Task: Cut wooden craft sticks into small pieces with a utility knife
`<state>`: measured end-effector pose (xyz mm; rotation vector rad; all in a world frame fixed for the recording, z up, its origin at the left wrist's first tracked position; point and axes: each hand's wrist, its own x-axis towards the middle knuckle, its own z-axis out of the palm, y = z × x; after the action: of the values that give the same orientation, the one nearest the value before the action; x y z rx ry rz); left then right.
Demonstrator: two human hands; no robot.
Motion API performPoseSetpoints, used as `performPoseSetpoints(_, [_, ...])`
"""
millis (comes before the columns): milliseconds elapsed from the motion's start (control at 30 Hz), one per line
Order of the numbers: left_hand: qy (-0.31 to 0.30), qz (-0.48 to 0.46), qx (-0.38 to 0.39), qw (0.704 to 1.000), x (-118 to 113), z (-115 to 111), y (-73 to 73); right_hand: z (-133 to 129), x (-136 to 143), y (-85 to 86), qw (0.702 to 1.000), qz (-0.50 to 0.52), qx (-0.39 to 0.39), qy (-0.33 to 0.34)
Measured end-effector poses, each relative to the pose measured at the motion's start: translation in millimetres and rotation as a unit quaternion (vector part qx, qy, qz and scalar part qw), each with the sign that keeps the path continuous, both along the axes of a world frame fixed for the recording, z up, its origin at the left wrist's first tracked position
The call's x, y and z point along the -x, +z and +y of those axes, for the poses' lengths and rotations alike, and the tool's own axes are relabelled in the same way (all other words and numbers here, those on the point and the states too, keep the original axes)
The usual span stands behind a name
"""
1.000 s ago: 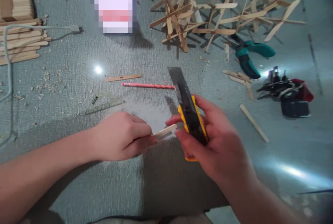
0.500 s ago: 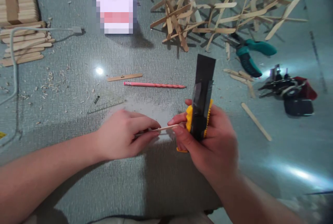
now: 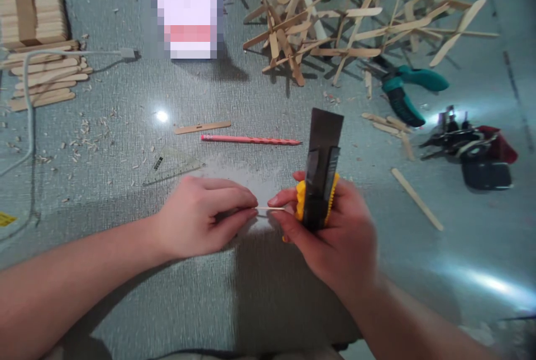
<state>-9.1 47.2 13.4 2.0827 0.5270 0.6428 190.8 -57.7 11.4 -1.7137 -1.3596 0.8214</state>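
A thin wooden craft stick (image 3: 264,208) spans the gap between my hands, seen nearly edge-on. My left hand (image 3: 205,212) pinches its left end between thumb and fingers. At the other end, the thumb and index finger of my right hand (image 3: 341,231) pinch it too. That same right hand also grips a yellow-and-black utility knife (image 3: 320,176), whose broad dark blade points up and away from me. Beyond my hands lies a pink pencil (image 3: 251,140), with another craft stick (image 3: 203,127) just behind it. A clear set square (image 3: 176,167) rests beside my left hand.
Bundled craft sticks (image 3: 46,14) and loose ones lie at the far left, near a white cable (image 3: 29,103). Crossed, joined sticks (image 3: 288,30) spread across the back. To the right are teal-handled pliers (image 3: 402,97), a bunch of keys (image 3: 464,142) and a single stick (image 3: 416,198). Shavings litter the table.
The craft stick has turned from a slight slant to about level. My right hand, with the knife, has shifted slightly left and the blade's tip sits lower. My left hand keeps its pinch.
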Motion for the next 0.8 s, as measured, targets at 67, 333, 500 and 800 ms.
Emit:
performPoseSetpoints(67, [0.007,-0.022,-0.008,1.0,-1.1,1.5,0.4,0.3,-1.0,-1.2,1.0,-0.013,-0.004,-0.001])
performPoseSetpoints(333, [0.125,0.219,-0.188,0.949,19.2,10.9,32.1,6.6,-5.3,-2.5,0.992,0.056,0.053,-0.102])
performPoseSetpoints(500, [0.275,0.543,-0.352,0.711,48.5,26.4,68.3,6.4,-10.6,-6.1,0.993,0.067,0.056,-0.081])
performPoseSetpoints(800, [0.034,0.33,-0.272,0.903,21.4,-0.4,48.4,8.8,-10.7,-9.2,0.99,0.104,0.05,-0.077])
